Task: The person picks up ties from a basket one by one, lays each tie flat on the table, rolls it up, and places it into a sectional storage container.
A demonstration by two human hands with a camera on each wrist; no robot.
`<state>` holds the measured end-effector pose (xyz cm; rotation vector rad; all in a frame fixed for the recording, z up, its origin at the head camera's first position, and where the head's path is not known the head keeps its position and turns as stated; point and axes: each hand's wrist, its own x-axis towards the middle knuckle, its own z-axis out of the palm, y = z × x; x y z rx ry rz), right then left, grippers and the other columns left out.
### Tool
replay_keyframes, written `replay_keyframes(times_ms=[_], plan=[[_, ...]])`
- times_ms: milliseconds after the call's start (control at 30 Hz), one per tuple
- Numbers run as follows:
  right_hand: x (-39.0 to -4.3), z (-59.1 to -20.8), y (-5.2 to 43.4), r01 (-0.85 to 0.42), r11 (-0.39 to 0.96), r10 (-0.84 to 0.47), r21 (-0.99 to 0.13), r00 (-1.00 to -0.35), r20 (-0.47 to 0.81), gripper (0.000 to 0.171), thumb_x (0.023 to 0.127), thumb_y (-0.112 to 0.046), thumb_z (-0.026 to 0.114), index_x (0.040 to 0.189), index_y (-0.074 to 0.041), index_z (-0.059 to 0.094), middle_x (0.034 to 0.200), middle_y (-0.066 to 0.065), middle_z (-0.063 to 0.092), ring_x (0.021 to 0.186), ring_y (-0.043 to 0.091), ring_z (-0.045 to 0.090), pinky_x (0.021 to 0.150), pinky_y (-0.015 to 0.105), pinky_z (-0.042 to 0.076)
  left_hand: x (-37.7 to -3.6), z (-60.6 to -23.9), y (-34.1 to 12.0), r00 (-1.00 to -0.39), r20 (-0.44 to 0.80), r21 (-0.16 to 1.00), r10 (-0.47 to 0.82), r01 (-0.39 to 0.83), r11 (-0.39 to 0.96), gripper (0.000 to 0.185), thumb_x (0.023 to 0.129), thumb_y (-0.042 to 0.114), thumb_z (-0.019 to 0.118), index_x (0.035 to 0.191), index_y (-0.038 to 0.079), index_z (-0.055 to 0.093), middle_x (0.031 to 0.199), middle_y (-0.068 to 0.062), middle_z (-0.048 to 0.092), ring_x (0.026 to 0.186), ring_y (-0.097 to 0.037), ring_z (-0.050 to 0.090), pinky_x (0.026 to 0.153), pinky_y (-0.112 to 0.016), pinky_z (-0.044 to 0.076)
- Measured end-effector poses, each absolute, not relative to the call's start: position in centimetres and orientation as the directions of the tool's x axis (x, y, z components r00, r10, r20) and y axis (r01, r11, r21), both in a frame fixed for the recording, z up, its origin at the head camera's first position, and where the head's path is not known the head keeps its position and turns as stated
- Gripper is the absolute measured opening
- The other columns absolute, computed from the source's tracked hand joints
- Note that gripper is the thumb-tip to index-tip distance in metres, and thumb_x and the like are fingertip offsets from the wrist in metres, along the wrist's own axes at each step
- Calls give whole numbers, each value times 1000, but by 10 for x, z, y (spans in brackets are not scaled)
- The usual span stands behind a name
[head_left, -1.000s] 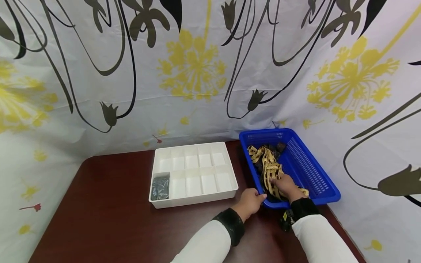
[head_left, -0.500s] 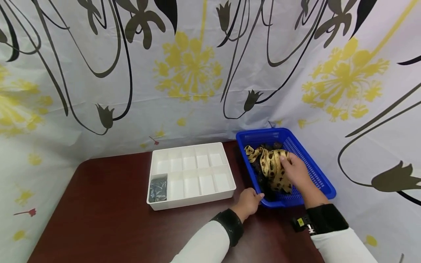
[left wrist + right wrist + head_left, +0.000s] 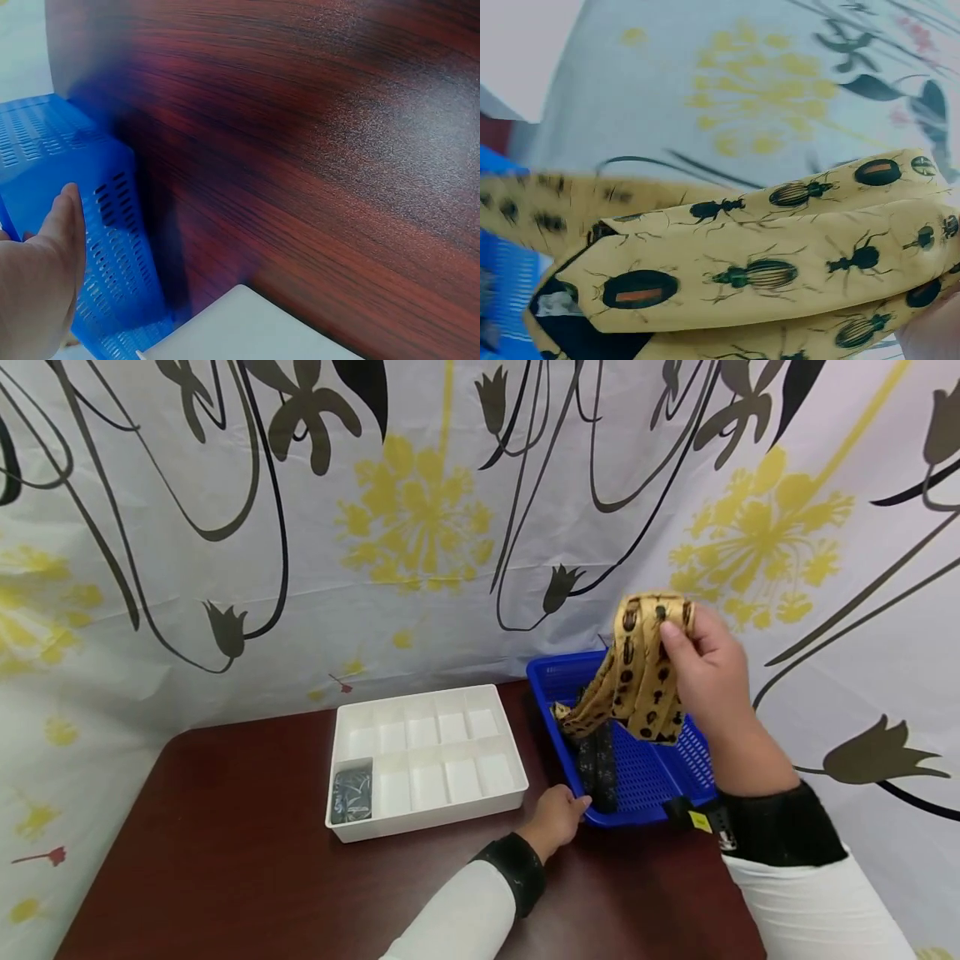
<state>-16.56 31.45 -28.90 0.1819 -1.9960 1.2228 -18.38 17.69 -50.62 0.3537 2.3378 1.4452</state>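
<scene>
My right hand (image 3: 716, 681) pinches a folded yellow necktie (image 3: 637, 677) between thumb and fingers, above the blue basket (image 3: 660, 781). Its narrow part trails down to the left into the basket. Up close in the right wrist view, the necktie (image 3: 705, 277) has a print of dark beetles and a pointed end with black lining; only a bit of the hand (image 3: 936, 326) shows. At the basket's near left corner my left hand (image 3: 555, 818) grips the rim, thumb on top. A dark patterned cloth strip, likely another necktie (image 3: 596, 768), lies inside the basket along its left side.
Left of the basket stands a white divided tray (image 3: 427, 821). Its front left compartment holds a dark grey folded item (image 3: 352, 795). Both containers sit on a dark red-brown table (image 3: 225, 843), with a flower-printed sheet (image 3: 420, 660) behind and at the sides.
My right hand has lifted the yellow necktie up out of the basket, leaving dark cloth in view below. My left hand keeps its grip on the rim.
</scene>
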Motion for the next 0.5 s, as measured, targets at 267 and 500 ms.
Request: replay_keyframes(times_ms=[267, 500], plan=[[-156, -235, 306, -775, 324, 266, -542, -476, 838, 18, 93, 3, 55, 82, 17, 55, 96, -1, 61, 87, 14, 50, 68, 21, 39, -183, -504, 177, -898, -183, 891, 401, 21, 454, 27, 97, 23, 56, 78, 5, 52, 74, -3, 58, 70, -14, 58, 56, -26, 42], [-151, -204, 292, -885, 119, 333, -451, -392, 857, 13, 88, 12, 51, 82, 12, 63, 99, 12, 60, 89, 20, 52, 74, 25, 38, -184, -506, 176, -903, -171, 875, 395, 46, 483, 36, 97, 26, 56, 67, 8, 46, 60, 1, 45, 54, -13, 42, 49, -25, 34]])
